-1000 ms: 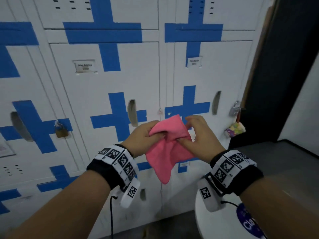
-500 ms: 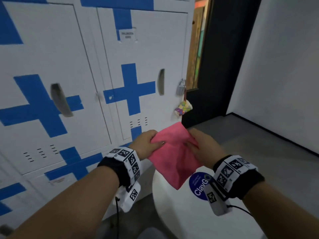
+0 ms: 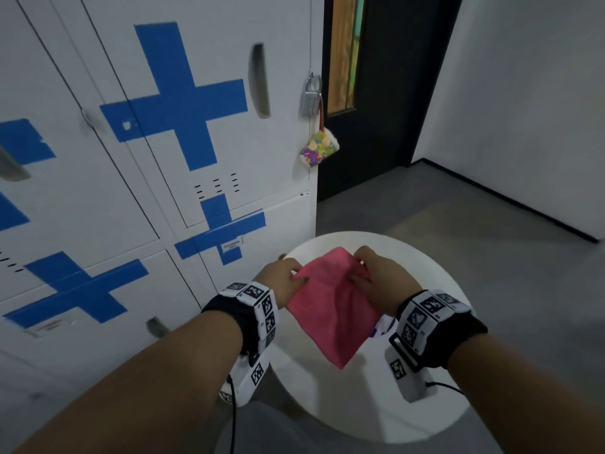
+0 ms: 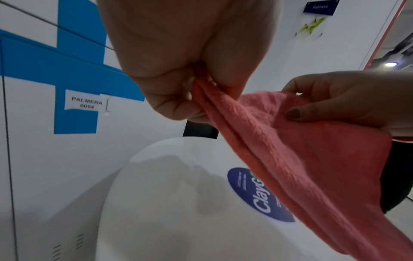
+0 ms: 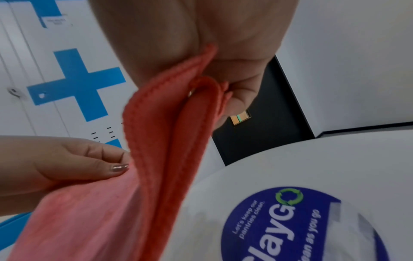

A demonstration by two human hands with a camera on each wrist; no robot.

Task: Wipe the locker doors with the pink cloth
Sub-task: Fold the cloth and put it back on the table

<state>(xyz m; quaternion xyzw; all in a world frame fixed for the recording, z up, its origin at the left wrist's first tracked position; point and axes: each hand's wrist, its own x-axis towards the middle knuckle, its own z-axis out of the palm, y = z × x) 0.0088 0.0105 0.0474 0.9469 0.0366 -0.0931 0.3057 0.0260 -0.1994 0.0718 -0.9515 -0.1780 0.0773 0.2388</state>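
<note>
White locker doors with blue crosses fill the left of the head view. Low and centre, above a round white table, your left hand and right hand each pinch an upper corner of the pink cloth, which hangs between them.

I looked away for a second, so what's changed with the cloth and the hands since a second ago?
Both hands carried the pink cloth down and right, from in front of the locker doors to over the round white table. Unchanged: left hand and right hand pinch its upper corners.
</note>
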